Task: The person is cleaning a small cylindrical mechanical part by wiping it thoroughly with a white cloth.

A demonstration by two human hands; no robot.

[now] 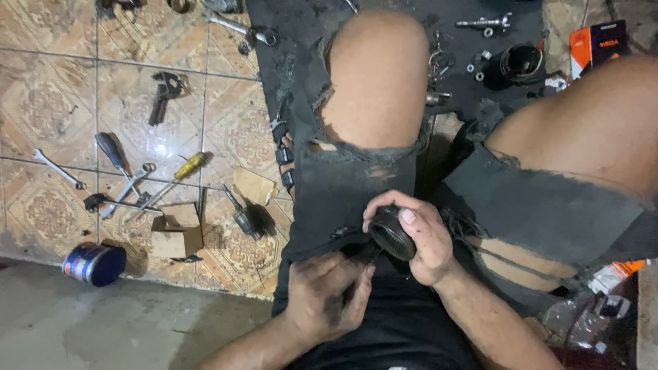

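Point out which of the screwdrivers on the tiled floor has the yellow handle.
It is the yellow-handled screwdriver, lying slantwise right of the blue-handled screwdriver and above the small cardboard box. The other's handle is dark blue.

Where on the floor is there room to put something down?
The grey concrete strip below the round blue tin is bare. So are the patterned tiles left of the dark pliers. It is crowded around the yellow-handled screwdriver, silver spanner and small cardboard box.
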